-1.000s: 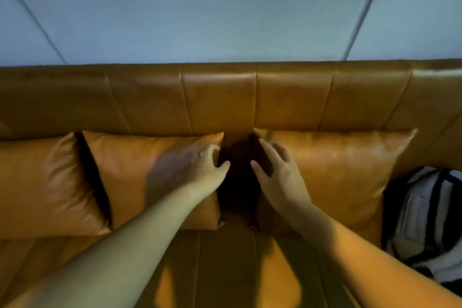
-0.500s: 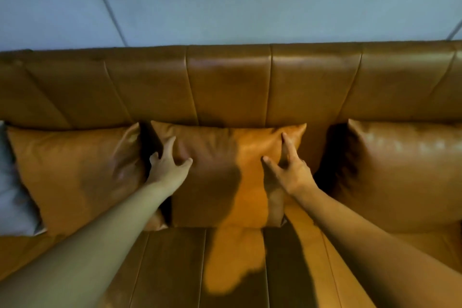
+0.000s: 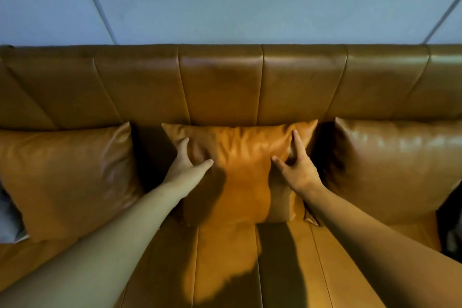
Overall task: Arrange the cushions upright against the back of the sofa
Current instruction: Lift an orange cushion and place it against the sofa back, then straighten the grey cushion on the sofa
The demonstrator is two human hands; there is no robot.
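Three tan leather cushions (image 3: 240, 170) stand upright, apart, against the sofa back (image 3: 220, 82)

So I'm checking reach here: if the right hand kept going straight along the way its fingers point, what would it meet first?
The right hand already rests on the middle cushion, fingers aimed up and back. Past the cushion's top edge it would likely meet the sofa backrest, though depth is hard to judge.
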